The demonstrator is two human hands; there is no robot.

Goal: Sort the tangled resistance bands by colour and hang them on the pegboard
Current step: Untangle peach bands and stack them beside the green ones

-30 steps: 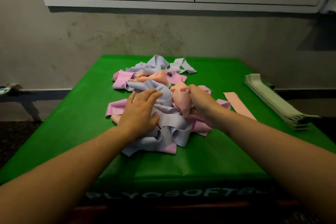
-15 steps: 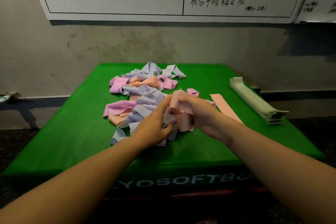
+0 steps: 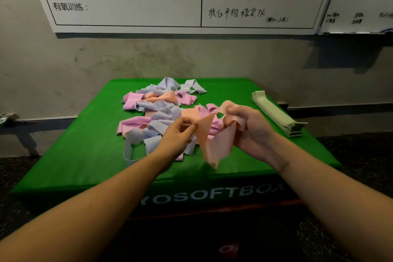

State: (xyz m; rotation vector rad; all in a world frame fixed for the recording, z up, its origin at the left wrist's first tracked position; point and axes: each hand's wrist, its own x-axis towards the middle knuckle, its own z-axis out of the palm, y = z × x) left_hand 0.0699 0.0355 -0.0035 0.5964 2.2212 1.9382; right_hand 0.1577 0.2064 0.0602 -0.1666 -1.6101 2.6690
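Resistance bands (image 3: pixel 157 110) lie in a tangled heap of pink, lilac and peach loops on the green soft box (image 3: pixel 89 155), and one peach band (image 3: pixel 214 144) is lifted clear of the heap, held between both hands just above the near part of the box. The left hand (image 3: pixel 178 134) pinches one folded corner of it between thumb and fingertips; the right hand (image 3: pixel 248 127) has its fingers curled round the other end, so the strip sags and twists between them. What could go wrong, as I judge it: the peach band seems to brush the pink loops behind it, and if it is still threaded through one of them, a pull would drag neighbours off the heap or tighten a knot; stretchy material could also snap out of a light pinch and drop back into the pile. A neat stack of pale green bands (image 3: pixel 276 115) lies flat at the right edge of the box, well apart from the heap, so that colour looks already sorted. No bin, tray or other container shows here; the box top alone bears everything. No pegboard is in view, only a whiteboard (image 3: pixel 127 6) with handwriting on the wall behind, so hanging is not yet begun.
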